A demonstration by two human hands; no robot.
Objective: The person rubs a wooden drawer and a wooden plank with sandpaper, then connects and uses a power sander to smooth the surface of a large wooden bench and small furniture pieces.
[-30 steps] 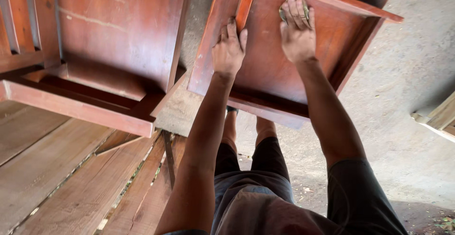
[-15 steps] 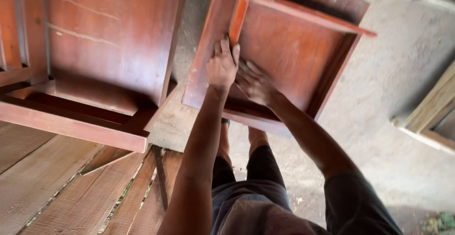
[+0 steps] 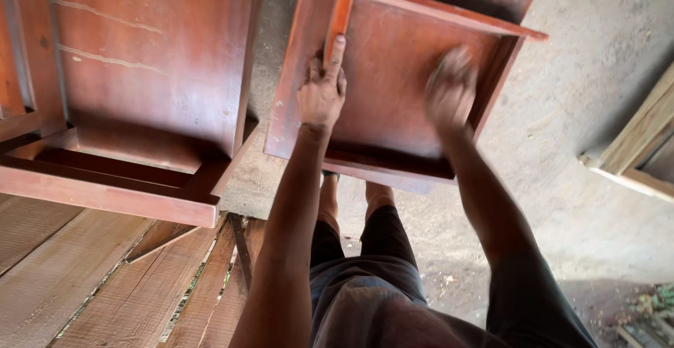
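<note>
soft daylight, shadows under the wooden frames, right hand (image 3: 451, 88) motion-blurred, rest sharp
</note>
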